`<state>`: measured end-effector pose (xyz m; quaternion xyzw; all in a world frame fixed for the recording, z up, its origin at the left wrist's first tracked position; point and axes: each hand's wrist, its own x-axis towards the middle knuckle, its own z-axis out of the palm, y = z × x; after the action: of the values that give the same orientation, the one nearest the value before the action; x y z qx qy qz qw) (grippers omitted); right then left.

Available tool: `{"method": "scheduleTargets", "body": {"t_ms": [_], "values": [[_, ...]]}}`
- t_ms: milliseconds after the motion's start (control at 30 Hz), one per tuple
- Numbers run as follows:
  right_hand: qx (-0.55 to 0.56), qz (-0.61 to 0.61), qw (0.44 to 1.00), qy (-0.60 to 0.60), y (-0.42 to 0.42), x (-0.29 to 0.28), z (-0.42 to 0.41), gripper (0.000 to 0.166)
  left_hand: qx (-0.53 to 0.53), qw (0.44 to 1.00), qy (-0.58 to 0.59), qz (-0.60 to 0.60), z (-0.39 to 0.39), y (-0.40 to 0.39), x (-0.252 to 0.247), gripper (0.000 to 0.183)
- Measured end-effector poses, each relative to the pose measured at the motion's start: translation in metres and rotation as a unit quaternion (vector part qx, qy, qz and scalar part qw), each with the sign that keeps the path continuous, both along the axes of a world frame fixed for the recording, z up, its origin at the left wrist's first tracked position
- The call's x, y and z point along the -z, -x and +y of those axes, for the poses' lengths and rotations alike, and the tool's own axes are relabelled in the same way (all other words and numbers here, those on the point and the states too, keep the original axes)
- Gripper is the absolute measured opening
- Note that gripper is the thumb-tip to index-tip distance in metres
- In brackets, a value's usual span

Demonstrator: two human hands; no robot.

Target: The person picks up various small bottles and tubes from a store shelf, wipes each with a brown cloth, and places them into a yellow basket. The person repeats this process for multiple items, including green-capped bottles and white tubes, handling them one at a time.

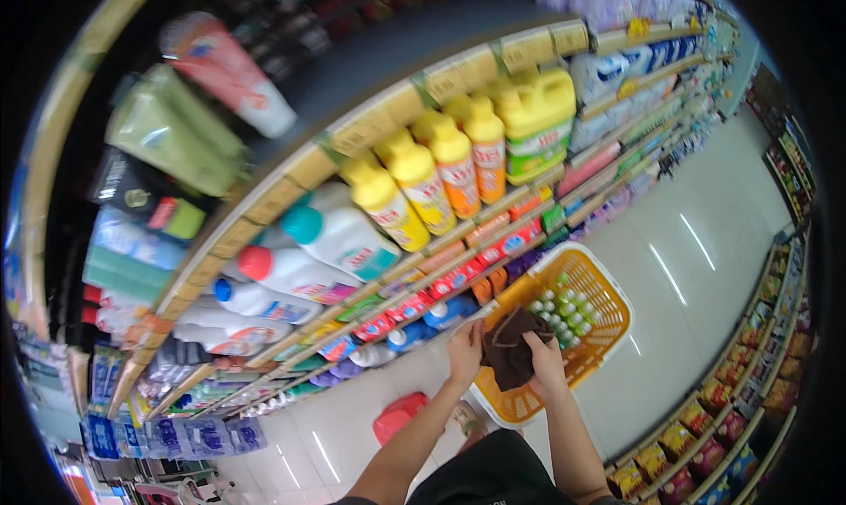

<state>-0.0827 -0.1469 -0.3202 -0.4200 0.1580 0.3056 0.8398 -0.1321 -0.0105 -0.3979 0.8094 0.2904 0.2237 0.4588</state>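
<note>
A dark brown cloth (510, 354) with a pale trim line is bunched between my hands above an orange-yellow plastic basket (598, 366). My right hand (547, 359) grips the cloth's right side. At its left edge is my left hand (466, 348), fingers bent against the fabric; whether they pinch it is hard to tell. Inside the basket, just beyond the cloth, stand several small green bottles with pale caps (570, 312). The cloth hides part of the basket's interior. The basket has a white rim and slotted walls.
Shelves on the left hold yellow-capped bottles (451, 168), white detergent jugs (344, 231) and a large yellow jug (538, 125). A red plastic object (399, 418) sits on the tiled floor (317, 432) near my foot. Snack packets (695, 420) fill shelves at the right.
</note>
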Motion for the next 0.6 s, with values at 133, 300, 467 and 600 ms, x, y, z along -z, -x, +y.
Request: {"method": "scheduleTargets", "body": {"t_ms": [133,300,467,600], "values": [[-0.043,-0.040,0.997,-0.052,-0.009,-0.060,0.030,0.022,-0.014,1.000,-0.003,0.017,0.022,0.004,-0.127,0.025],[-0.059,-0.109,0.986,-0.113,-0.017,-0.162,0.081,0.028,-0.025,0.989,-0.069,-0.129,0.064,0.004,-0.231,0.018],[-0.068,-0.230,0.957,-0.165,-0.026,-0.251,0.113,0.028,-0.046,0.915,-0.284,-0.282,0.095,-0.013,-0.344,0.014],[-0.051,-0.290,0.942,-0.163,-0.016,-0.303,0.123,0.026,-0.063,0.856,-0.398,-0.324,0.114,-0.033,-0.417,0.020]]}}
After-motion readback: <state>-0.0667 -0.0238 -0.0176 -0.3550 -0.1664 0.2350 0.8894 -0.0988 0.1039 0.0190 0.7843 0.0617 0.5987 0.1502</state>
